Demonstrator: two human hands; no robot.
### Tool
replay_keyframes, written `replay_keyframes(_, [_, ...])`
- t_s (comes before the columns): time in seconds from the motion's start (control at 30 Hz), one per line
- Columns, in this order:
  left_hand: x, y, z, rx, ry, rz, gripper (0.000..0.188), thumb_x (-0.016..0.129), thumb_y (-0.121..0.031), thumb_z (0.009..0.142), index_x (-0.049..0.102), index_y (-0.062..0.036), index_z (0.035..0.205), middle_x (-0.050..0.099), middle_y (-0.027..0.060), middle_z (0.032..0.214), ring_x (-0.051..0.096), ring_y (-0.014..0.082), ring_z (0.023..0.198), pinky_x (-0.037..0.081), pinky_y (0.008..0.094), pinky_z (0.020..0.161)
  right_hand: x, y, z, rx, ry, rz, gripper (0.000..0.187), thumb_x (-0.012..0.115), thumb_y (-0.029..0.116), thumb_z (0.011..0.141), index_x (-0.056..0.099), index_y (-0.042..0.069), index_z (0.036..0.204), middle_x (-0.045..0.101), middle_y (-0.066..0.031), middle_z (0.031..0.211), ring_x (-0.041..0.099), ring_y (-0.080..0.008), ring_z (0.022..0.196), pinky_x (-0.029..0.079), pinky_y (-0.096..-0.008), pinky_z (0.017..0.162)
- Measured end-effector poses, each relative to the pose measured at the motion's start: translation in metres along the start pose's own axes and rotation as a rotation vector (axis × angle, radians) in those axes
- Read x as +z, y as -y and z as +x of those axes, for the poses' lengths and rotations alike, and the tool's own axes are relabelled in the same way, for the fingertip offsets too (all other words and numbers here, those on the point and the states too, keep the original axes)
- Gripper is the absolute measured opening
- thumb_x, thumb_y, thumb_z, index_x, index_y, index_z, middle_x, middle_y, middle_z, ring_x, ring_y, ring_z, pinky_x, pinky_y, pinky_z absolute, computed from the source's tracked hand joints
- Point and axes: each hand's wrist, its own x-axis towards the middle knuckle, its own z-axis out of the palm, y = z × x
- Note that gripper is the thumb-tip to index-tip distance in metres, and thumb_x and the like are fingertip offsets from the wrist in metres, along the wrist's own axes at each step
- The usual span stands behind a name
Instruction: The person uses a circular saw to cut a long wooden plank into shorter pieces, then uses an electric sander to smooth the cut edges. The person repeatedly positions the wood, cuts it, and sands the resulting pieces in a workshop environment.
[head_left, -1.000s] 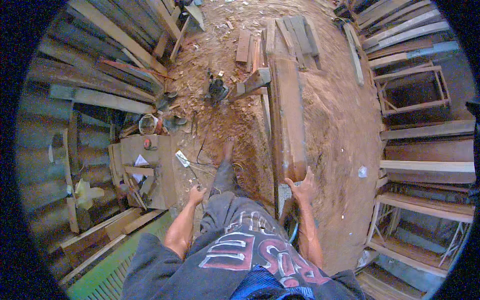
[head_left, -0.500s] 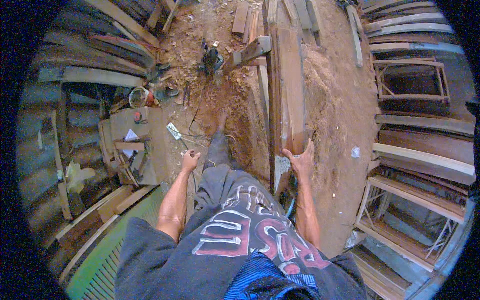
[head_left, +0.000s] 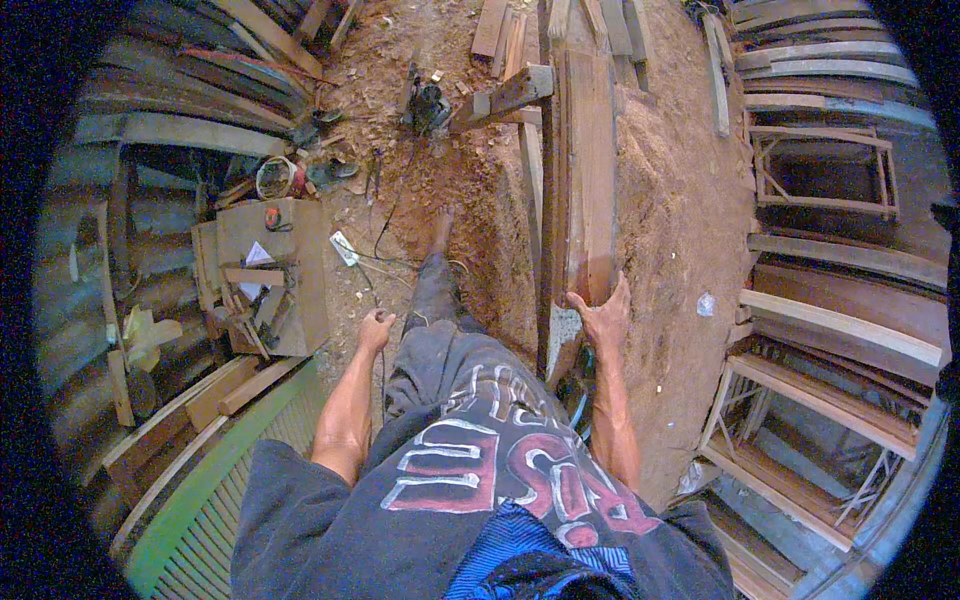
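A long brown wooden plank [head_left: 588,165] runs away from me on top of a timber workbench beam [head_left: 556,230]. My right hand [head_left: 603,315] grips its near end, thumb at the left side and fingers at the right. To the left, beside my thigh, my left hand [head_left: 374,330] is held low with its fingers curled closed. Whatever may be inside those fingers is hidden. A thin dark cable [head_left: 377,285] passes close to that hand, and a white power strip [head_left: 344,249] lies on the ground just beyond it.
A dark power tool [head_left: 428,108] sits on the shavings-covered ground ahead. On the left, a low wooden box [head_left: 305,240] carries a red tape measure [head_left: 274,217] and offcuts. Stacked timber and wooden frames [head_left: 820,165] line the right side. A green slatted panel [head_left: 215,480] lies lower left.
My left hand has drawn slightly back toward me, its fingers more curled. The right hand stays on the plank's end. The whole view has shifted a little.
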Motion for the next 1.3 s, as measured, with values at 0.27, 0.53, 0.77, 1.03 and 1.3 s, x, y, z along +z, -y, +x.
replay_keyframes(0.27, [0.01,-0.011,0.043,0.099,0.02,-0.216,0.062,0.074,-0.04,0.084,0.061,0.0021,0.127,0.068,0.0239,0.115,0.066,0.0327,0.108,0.052,0.0397,0.092,0.013,0.019,-0.007,0.009,0.075,-0.052,0.129,0.088,0.058,0.06,0.018,0.002,0.153,0.03,-0.0263,0.154,0.034,-0.0412,0.141,0.034,-0.0492,0.114])
replay_keyframes(0.53, [0.013,-0.206,-0.022,0.433,0.343,-0.352,0.063,0.068,-0.044,0.091,0.057,0.0019,0.132,0.069,0.016,0.113,0.065,0.0218,0.104,0.051,0.0353,0.09,0.0,0.052,-0.02,-0.01,0.238,0.539,0.109,0.081,0.043,0.073,0.017,0.008,0.154,0.043,-0.0257,0.142,0.044,-0.0408,0.131,0.039,-0.051,0.108])
replay_keyframes(0.77, [0.02,-0.315,-0.038,0.197,0.77,-0.781,0.064,0.041,-0.054,0.103,0.059,0.0016,0.13,0.067,0.0066,0.117,0.061,0.0195,0.105,0.047,0.0335,0.095,0.01,0.063,-0.043,0.124,0.753,1.37,0.062,0.064,0.032,0.091,0.045,0.006,0.144,0.055,-0.017,0.137,0.054,-0.029,0.126,0.044,-0.0413,0.105])
replay_keyframes(1.03, [0.033,-0.289,0.009,0.684,0.487,-0.379,0.055,0.044,-0.047,0.103,0.06,0.0021,0.122,0.068,0.016,0.106,0.063,0.0229,0.096,0.047,0.0352,0.092,-0.035,0.004,-0.11,-0.09,-0.06,0.43,0.032,0.061,0.014,0.091,0.065,0.0,0.12,0.068,-0.0169,0.114,0.064,-0.0251,0.11,0.049,-0.0354,0.096])
replay_keyframes(1.3, [0.067,-0.294,-0.081,0.557,0.068,-0.385,0.06,0.054,-0.051,0.096,0.057,0.0025,0.123,0.067,0.0232,0.11,0.065,0.0326,0.105,0.047,0.0408,0.093,-0.046,-0.091,-0.178,0.215,-0.303,0.176,0.028,0.059,0.02,0.095,0.061,0.001,0.114,0.061,-0.0152,0.113,0.059,-0.0272,0.106,0.047,-0.0412,0.094])
